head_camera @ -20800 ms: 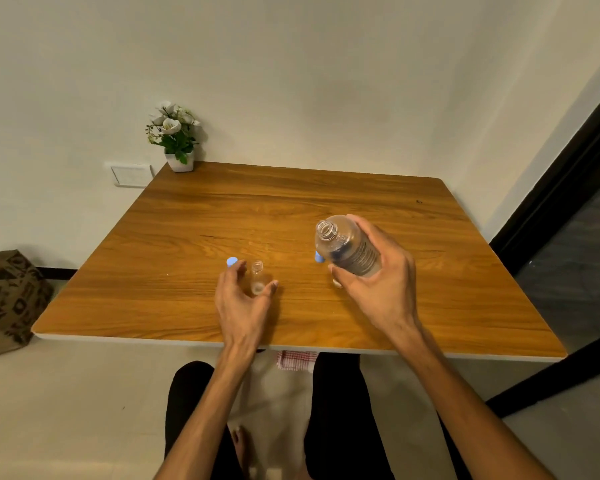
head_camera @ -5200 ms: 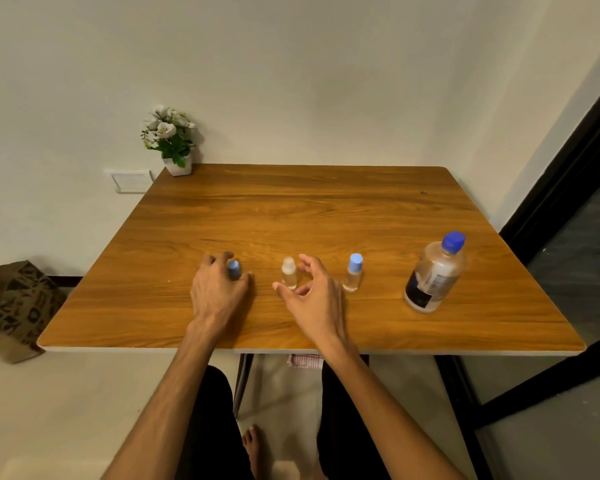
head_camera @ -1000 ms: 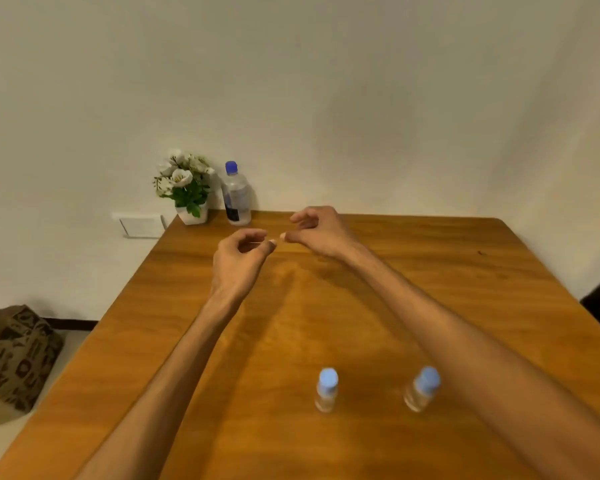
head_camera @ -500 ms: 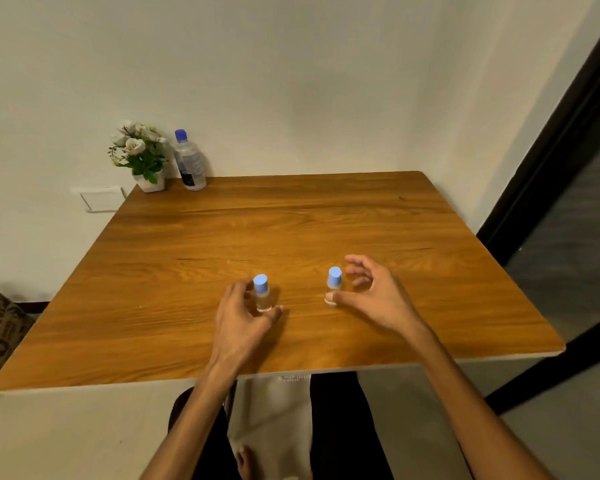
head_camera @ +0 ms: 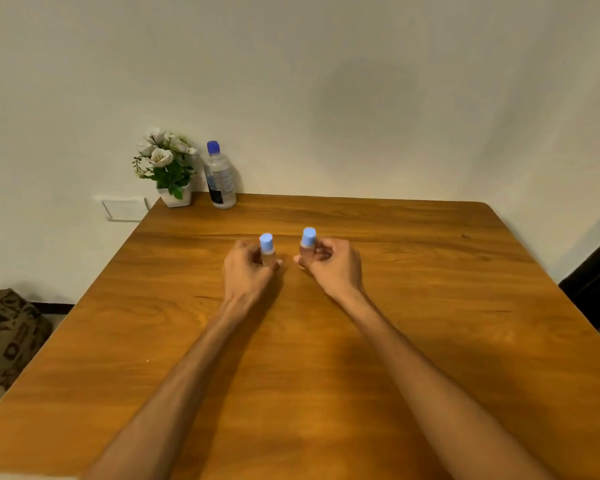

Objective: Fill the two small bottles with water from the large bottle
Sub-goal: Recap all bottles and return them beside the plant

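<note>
We see left hand (head_camera: pixel 248 268) clamped on left small bottle (head_camera: pixel 267 250), right hand (head_camera: pixel 331 265) clamped on right small bottle (head_camera: pixel 307 244), mid-table (head_camera: pixel 430 306), path clear. Large bottle (head_camera: pixel 220 176) capped, just right of flower pot (head_camera: pixel 174 174); bag (head_camera: pixel 7 327) left of table.

We have one view only, worn on the head, looking forward and down along both forearms across the wooden table (head_camera: pixel 430 271) toward the pale wall (head_camera: pixel 326 81). The table's near edge lies close under us; its far edge meets the wall.
</note>
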The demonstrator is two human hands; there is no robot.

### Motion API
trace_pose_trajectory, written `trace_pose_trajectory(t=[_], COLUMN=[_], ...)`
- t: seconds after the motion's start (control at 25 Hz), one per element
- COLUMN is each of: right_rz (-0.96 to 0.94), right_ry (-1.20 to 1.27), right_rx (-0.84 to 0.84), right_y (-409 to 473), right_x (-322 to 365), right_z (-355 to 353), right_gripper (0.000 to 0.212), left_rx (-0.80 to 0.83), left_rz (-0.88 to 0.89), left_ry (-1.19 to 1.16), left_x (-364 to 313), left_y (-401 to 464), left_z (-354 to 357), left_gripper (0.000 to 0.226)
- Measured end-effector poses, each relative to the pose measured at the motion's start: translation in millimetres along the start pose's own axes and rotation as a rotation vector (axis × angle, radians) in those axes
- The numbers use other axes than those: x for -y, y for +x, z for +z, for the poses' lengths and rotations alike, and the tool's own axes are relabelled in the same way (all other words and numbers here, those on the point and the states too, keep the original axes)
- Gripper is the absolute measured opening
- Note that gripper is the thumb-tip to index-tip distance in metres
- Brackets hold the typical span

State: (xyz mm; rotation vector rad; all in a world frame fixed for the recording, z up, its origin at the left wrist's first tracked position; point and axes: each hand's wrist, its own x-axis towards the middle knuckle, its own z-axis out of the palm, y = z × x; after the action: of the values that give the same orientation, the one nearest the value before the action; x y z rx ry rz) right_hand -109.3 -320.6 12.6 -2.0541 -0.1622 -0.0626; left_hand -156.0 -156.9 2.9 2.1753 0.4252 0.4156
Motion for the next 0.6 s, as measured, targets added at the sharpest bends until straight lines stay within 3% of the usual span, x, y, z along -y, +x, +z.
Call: trace_pose_trajectory(t=[0.16,0.28,0.52,0.6], right_rz=[0.011,0.018,-0.026,-0.044], right_ry=[0.000,-0.067,-0.064,-0.086], right_rx=[-0.001,0.005,0.005,0.031], right_y=[124,200,243,240], right_x=[40,42,10,8], right_z=[70,111,142,140], right_gripper=[0.012,0.009,0.016,0.028], left_rx=[-0.009,-0.104,-0.171,-0.163], left_rz=[0.015,0.003,0.038,0.034], left_ry=[0.061,0.101,0.063,0.033], left_x=[10,28,49,49], left_y=[136,211,242,236], left_z=[5,19,47,49], left_gripper=[0.019,0.019,0.028,0.029])
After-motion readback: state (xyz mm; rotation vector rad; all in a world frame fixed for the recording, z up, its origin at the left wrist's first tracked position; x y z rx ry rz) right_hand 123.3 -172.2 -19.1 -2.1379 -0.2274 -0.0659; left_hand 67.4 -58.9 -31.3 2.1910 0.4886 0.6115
